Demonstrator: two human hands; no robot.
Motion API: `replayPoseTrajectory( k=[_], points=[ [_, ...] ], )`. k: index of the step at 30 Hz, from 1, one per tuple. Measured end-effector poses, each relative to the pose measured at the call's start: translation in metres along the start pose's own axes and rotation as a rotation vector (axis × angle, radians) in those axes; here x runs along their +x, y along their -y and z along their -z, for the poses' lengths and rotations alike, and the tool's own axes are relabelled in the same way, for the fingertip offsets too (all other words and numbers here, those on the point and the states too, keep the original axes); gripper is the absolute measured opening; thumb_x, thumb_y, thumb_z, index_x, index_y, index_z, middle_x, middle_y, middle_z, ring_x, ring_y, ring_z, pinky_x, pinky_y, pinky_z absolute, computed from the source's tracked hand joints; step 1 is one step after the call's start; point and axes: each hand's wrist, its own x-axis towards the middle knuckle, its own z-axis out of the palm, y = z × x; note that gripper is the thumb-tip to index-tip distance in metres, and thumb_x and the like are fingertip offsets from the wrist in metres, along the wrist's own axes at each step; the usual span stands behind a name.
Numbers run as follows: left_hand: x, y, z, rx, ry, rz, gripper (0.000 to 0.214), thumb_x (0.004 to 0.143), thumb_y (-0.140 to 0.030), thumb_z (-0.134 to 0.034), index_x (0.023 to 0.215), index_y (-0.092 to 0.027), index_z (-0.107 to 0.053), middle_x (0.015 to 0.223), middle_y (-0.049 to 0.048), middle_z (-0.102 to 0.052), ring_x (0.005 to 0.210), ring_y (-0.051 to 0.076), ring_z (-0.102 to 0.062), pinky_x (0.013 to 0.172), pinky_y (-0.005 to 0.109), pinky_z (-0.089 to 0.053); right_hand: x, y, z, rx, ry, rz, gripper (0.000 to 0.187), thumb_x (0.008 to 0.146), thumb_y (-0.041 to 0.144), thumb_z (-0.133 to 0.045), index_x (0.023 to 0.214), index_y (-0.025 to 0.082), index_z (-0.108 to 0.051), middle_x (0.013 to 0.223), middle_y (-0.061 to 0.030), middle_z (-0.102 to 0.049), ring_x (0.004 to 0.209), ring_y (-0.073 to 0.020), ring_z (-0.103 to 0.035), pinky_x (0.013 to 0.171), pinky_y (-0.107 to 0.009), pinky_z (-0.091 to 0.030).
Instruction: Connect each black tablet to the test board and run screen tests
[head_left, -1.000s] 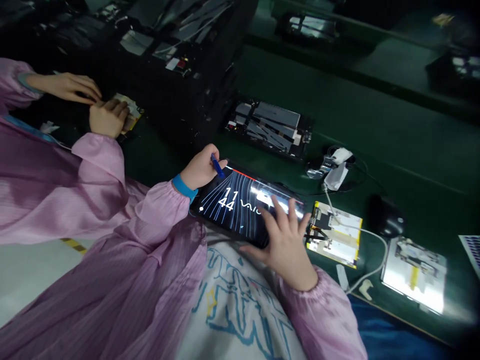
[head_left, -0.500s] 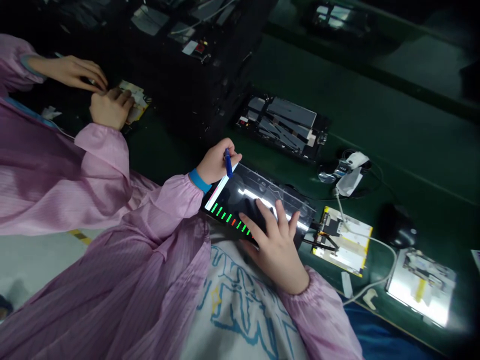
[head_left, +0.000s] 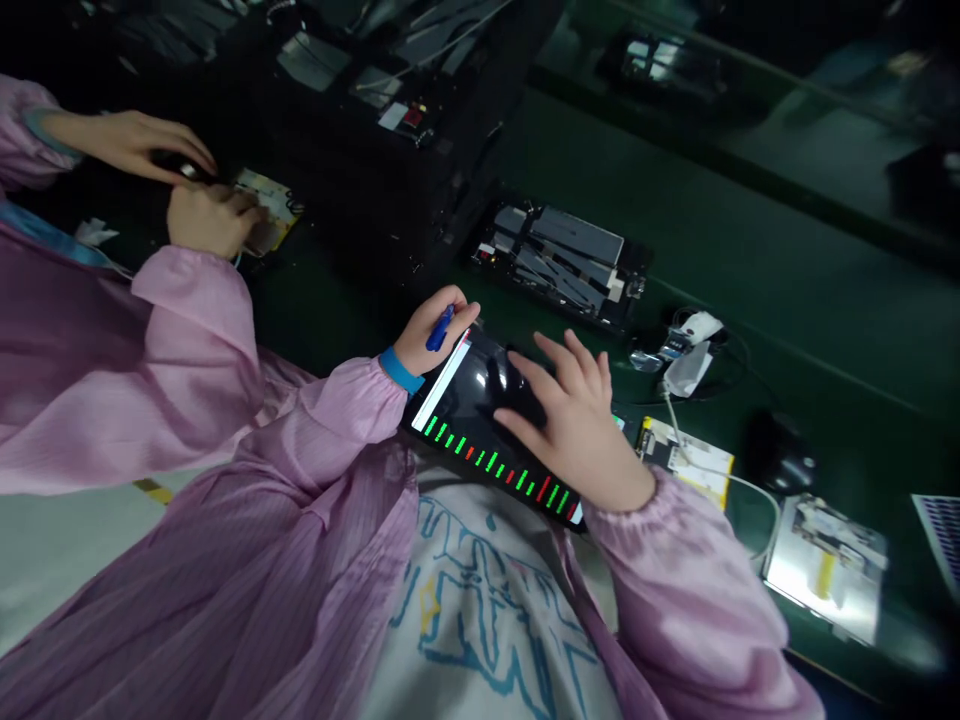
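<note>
A dark tablet screen (head_left: 487, 400) lies tilted in front of my body, with a white strip along its left side and rows of green and red text along the near edge. My left hand (head_left: 435, 328), with a blue band at the wrist, is closed around a blue pen (head_left: 440, 328) at the tablet's upper left corner. Its fingertips are close to the edge; whether they grip it I cannot tell. Above the right part of the screen is my right hand (head_left: 574, 420), fingers spread, holding nothing. It hides part of the display; contact with the glass cannot be made out.
An opened device (head_left: 559, 258) lies beyond the tablet. To the right are a cable bundle (head_left: 686, 350), a yellow-edged board (head_left: 697, 460), a black mouse (head_left: 780, 450) and a silver panel (head_left: 825, 570). At left, a co-worker's hands (head_left: 206, 215) work on another board.
My right hand has lifted and shifted up and right, uncovering more coloured text along the near edge. The pen in my left hand has tilted the other way. The co-worker's hands have moved slightly.
</note>
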Motion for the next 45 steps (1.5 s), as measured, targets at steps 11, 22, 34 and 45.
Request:
replayPoseTrajectory(
  k=[11,22,34,45],
  points=[
    [-0.003,0.007,0.004,-0.269,0.008,0.112,0.029,0.088,-0.044,-0.051,0.074,-0.02,-0.044,0.069,-0.0021,-0.054,0.061,0.011,-0.052,0.057,0.023,-0.041,0.104,-0.002,-0.025,0.255,-0.046,-0.056,0.01,0.082,0.02,-0.059,0.081,0.019,-0.069,0.096,-0.0087,-0.067,0.101,-0.025,-0.058,0.093,-0.046,-0.045],
    [-0.002,0.01,0.006,-0.309,0.041,0.038,0.019,0.078,-0.014,-0.051,0.079,-0.021,-0.034,0.074,-0.0034,-0.058,0.083,0.015,-0.065,0.084,0.03,-0.044,-0.072,-0.016,0.045,0.612,-0.19,-0.315,0.008,0.084,0.029,-0.063,0.079,0.022,-0.064,0.101,-0.0066,-0.066,0.093,-0.0216,-0.064,0.076,-0.036,-0.05],
    [0.002,0.006,0.006,-0.283,0.032,-0.033,0.02,0.082,-0.019,-0.054,0.079,-0.022,-0.034,0.077,-0.0011,-0.062,0.085,0.019,-0.067,0.082,0.033,-0.048,-0.115,0.002,0.042,0.939,-1.179,-0.656,0.012,0.064,0.026,-0.074,0.07,0.025,-0.064,0.064,0.0012,-0.063,0.054,-0.017,-0.055,0.054,-0.036,-0.046],
    [0.007,0.007,0.001,-0.415,-0.018,0.047,0.024,0.074,-0.018,-0.059,0.076,-0.022,-0.036,0.072,-0.0014,-0.065,0.067,0.017,-0.064,0.061,0.027,-0.046,-0.119,0.074,-0.021,1.168,-0.542,-0.257,0.056,0.085,0.005,-0.052,0.135,0.028,-0.043,0.133,-0.01,-0.057,0.123,-0.0247,-0.057,0.099,-0.049,-0.051]
  ],
)
